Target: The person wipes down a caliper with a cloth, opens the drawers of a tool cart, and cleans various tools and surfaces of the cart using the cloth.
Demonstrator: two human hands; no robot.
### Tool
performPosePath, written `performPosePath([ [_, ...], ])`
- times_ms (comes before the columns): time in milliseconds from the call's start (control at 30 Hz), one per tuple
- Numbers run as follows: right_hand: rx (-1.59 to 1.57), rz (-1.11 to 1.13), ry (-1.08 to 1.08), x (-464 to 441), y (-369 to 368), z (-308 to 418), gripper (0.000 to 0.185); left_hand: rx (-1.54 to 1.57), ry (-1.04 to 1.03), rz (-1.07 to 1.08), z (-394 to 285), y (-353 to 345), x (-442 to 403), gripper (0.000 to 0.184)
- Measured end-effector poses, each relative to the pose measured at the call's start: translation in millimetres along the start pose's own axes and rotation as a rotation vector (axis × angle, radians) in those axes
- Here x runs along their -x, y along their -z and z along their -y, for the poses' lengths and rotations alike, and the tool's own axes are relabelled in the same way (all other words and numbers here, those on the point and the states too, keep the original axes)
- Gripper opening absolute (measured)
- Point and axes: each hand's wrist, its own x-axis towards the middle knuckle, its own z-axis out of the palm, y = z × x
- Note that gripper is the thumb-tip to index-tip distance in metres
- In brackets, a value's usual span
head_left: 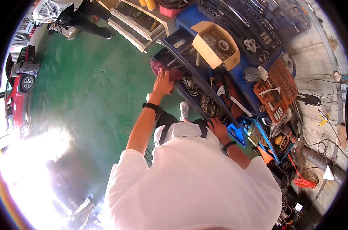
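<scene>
My left hand (163, 81) is on a dark red cloth (175, 73) at the left end of an open lower drawer of the blue tool cabinet. Its fingers press on the cloth. My right hand (218, 130) rests at the right end of the same drawer, its fingers partly hidden at the drawer edge. Metal tools (209, 105) lie inside this drawer. Just above it, another open drawer holds a hammer (221, 91) and other tools. An open cardboard box (209, 56) with metal parts stands on the cabinet.
An orange socket case (282, 86) lies open at the right of the cabinet top, near black tool trays (254, 23). A wooden drawer unit (133, 28) stands behind. One person (82, 19) is at the upper left. A red car (18, 96) is at the far left.
</scene>
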Motion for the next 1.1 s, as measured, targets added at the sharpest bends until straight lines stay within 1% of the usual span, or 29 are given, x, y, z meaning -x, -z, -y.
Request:
performPosePath([
  [100, -0.013, 0.021, -0.030, -1.2, 8.5, 6.0, 0.033, -0.031, -0.044, -0.047, -9.3, -7.5, 9.6, 0.059],
  [167, -0.014, 0.021, -0.034, -2.5, 10.9, 6.9, 0.033, 0.022, -0.032, -0.123, -6.1, -13.3, 7.1, 0.062],
  [300, -0.003, 0.016, -0.020, -2.1, 11.1, 12.8, 0.033, 0.006, -0.031, -0.149, 9.8, -12.8, -16.0, 0.061],
  [367, 0.016, 0.014, -0.017, -5.1, 17.2, 14.1, 0.034, 0.023, -0.023, -0.200, 25.3, -7.1, -31.6, 0.060],
  [433, -0.036, 0.130, -0.074, -6.4, 23.5, 20.7, 0.037, 0.013, -0.025, -0.221, 41.4, 0.2, -46.6, 0.058],
  [467, -0.030, 0.132, -0.080, -6.0, 25.2, 24.5, 0.037, -0.014, -0.031, -0.196, 49.5, 6.0, -53.2, 0.057],
  [533, -0.043, 0.024, -0.094, -9.8, 27.9, 31.7, 0.033, -0.042, -0.015, -0.147, 58.1, 20.7, -65.2, 0.059],
  [567, -0.037, 0.022, -0.095, -9.6, 28.1, 36.1, 0.033, -0.037, -0.018, -0.148, 62.6, 28.2, -69.4, 0.059],
  [633, -0.071, -0.114, -0.202, -5.9, 27.2, 51.8, 0.026, -0.005, -0.073, -0.175, 74.0, 43.8, -76.9, 0.052],
  [667, -0.065, -0.121, -0.214, -6.3, 26.5, 59.3, 0.026, 0.002, -0.086, -0.170, 79.6, 52.7, -82.3, 0.052],
  [733, -0.016, -0.165, -0.304, -12.9, 31.7, 79.9, 0.019, 0.138, 0.138, 0.140, 69.5, 89.2, -88.0, 0.051],
  [767, -0.007, -0.173, -0.315, -16.8, 29.3, 87.2, 0.019, 0.145, 0.124, 0.143, 68.1, 93.3, -88.1, 0.051],
  [833, -0.144, -0.179, -0.304, -43.3, 24.8, 100.4, 0.016, -0.020, 0.116, 0.325, 66.3, 102.9, -94.8, 0.057],
  [867, -0.245, -0.132, -0.331, -58.3, 25.1, 110.1, 0.022, -0.022, 0.102, 0.319, 68.6, 106.3, -98.6, 0.057],
  [933, -0.383, -0.002, -0.331, -109.9, 51.6, 144.2, 0.040, -0.044, -0.480, 0.528, 73.8, 103.0, -96.4, 0.066],
  [1000, -0.461, 0.032, -0.262, -169.4, 87.5, 187.1, 0.064, 0.236, -0.233, 0.665, 34.6, 131.8, -79.5, 0.066],
  [1033, -0.452, -0.064, -0.153, -193.6, 90.7, 198.9, 0.071, 0.234, -0.250, 0.668, 16.7, 150.0, -76.4, 0.066],
  [1067, -0.439, -0.156, -0.045, -214.5, 91.5, 208.8, 0.079, 0.494, -0.177, 0.817, 0.2, 168.6, -73.2, 0.065],
  [1100, -0.435, -0.165, -0.056, -232.9, 90.1, 218.7, 0.079, 0.754, -0.095, 0.964, -10.4, 179.0, -69.1, 0.065],
])
